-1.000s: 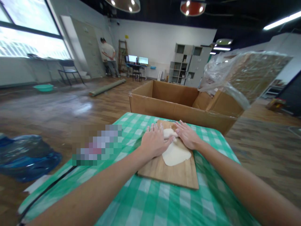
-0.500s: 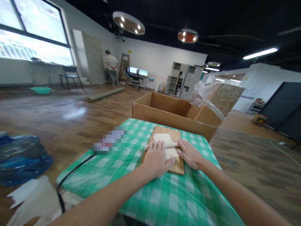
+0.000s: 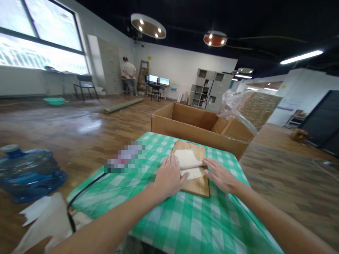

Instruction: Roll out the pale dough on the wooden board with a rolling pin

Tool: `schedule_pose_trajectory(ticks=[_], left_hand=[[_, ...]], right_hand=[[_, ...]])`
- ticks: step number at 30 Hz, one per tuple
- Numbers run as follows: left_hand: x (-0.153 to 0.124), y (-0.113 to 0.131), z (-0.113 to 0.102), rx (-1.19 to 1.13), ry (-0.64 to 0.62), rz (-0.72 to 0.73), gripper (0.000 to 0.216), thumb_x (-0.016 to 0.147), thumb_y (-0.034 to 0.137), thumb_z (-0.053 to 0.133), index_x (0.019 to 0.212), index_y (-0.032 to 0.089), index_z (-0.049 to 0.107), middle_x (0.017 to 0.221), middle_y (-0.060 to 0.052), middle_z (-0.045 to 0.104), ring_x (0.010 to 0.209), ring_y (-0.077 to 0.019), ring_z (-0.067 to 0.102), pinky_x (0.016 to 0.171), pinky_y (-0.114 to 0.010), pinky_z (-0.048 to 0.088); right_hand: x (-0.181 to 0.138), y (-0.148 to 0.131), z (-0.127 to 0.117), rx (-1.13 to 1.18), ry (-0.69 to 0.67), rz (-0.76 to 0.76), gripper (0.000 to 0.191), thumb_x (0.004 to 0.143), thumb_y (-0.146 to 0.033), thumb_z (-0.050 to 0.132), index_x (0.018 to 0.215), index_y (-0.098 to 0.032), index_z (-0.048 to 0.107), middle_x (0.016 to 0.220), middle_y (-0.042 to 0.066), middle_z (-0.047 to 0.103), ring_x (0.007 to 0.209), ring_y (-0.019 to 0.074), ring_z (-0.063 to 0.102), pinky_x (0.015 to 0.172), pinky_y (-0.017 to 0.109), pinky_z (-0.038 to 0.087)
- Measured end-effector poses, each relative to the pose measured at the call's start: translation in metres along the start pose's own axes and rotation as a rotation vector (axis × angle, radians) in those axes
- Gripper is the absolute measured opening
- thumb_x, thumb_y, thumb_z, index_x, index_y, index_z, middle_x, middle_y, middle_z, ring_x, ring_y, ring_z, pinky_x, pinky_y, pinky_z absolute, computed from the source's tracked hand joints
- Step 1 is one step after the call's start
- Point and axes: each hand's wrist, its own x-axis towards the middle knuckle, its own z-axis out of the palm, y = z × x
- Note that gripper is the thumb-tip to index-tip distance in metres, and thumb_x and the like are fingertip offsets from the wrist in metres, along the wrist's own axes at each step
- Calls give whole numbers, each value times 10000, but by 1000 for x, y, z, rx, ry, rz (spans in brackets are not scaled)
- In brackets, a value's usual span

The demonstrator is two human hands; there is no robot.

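Note:
A wooden cutting board point(image 3: 196, 188) lies on the table with a flat sheet of pale dough point(image 3: 184, 155) on it. Across the dough rests a light rolling pin point(image 3: 191, 164). My left hand point(image 3: 170, 176) presses on the pin's left end, fingers stretched out flat and thumb out over the dough's near edge. At the opposite end, my right hand point(image 3: 218, 174) touches the pin with extended fingertips, its thumb apart. Neither hand is wrapped round the pin. The left end of the pin is hidden under my left hand.
A green checked cloth point(image 3: 182, 218) covers the table. A pixelated item point(image 3: 124, 157) with a black cable lies left. Beyond the table stands a big open cardboard box point(image 3: 196, 132). A blue water jug point(image 3: 31, 173) is on the left; a person point(image 3: 129, 74) stands far back.
My left hand has slid left along the rolling pin, showing more of its middle. My right hand stays at the right end. The whole view has shifted slightly.

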Motion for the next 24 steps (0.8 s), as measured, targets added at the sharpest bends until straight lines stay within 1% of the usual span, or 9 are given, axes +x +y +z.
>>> schedule_pose_trajectory(ticks=[2, 4, 7, 9, 13, 16, 18, 20, 24], left_hand=[[15, -7, 8, 7, 4, -17, 826, 1021, 604, 403, 1520, -52, 459, 1605, -313, 431, 1523, -401, 399, 1252, -518, 292], [33, -15, 15, 5, -5, -43, 825, 1035, 593, 379, 1524, -68, 444, 1610, -324, 415, 1520, -408, 401, 1252, -519, 287], [62, -29, 23, -9, -41, -104, 827, 1051, 604, 336, 1534, -59, 435, 1593, -322, 442, 1510, -406, 415, 1249, -515, 282], [82, -39, 30, -18, -63, -145, 848, 1051, 641, 307, 1539, -40, 437, 1581, -316, 462, 1509, -409, 413, 1246, -519, 275], [124, -62, 48, -53, -87, -188, 938, 1023, 718, 295, 1536, -59, 413, 1548, -362, 467, 1474, -441, 438, 1203, -539, 306], [148, -75, 58, -92, -140, -196, 910, 1023, 713, 305, 1500, -49, 449, 1494, -370, 515, 1420, -438, 496, 1147, -527, 361], [156, -79, 60, -97, -169, -191, 853, 1034, 690, 300, 1457, -22, 502, 1457, -352, 555, 1389, -426, 528, 1121, -514, 383], [155, -79, 57, -82, -174, -160, 800, 1045, 669, 285, 1397, 6, 563, 1405, -331, 599, 1348, -413, 561, 1098, -508, 401], [132, -71, 47, -76, -112, -46, 692, 1061, 621, 296, 1312, 77, 642, 1311, -263, 664, 1314, -388, 575, 1116, -506, 384]], right_hand=[[16, 7, 7, 0, -6, -11, 784, 1085, -661, 208, 1588, -110, 452, 1651, 172, 424, 1568, 314, 323, 1307, 566, 219], [37, 16, 16, -7, -5, -10, 796, 1079, -673, 196, 1597, -120, 440, 1656, 168, 418, 1568, 317, 321, 1307, 570, 217], [75, 32, 31, -15, -1, 12, 849, 1065, -706, 168, 1617, -106, 405, 1673, 174, 382, 1581, 321, 285, 1309, 562, 207], [102, 44, 39, -4, -15, 27, 862, 1062, -712, 130, 1624, -117, 400, 1681, 158, 368, 1588, 311, 264, 1313, 548, 196], [150, 65, 48, -7, -76, 73, 838, 1073, -677, 68, 1613, -153, 436, 1683, 125, 365, 1584, 323, 272, 1295, 587, 214], [174, 72, 51, -54, -86, 50, 813, 1090, -632, 82, 1566, -130, 509, 1659, 134, 408, 1576, 328, 295, 1287, 584, 235], [182, 72, 52, -91, -52, -6, 792, 1100, -601, 92, 1530, -121, 553, 1624, 133, 468, 1571, 307, 316, 1298, 546, 230], [181, 70, 51, -122, -15, -46, 789, 1105, -576, 81, 1505, -113, 579, 1589, 132, 519, 1567, 289, 328, 1306, 522, 219], [160, 57, 48, -97, 6, -24, 787, 1105, -573, 67, 1499, -139, 591, 1560, 117, 559, 1540, 271, 383, 1305, 518, 222]])
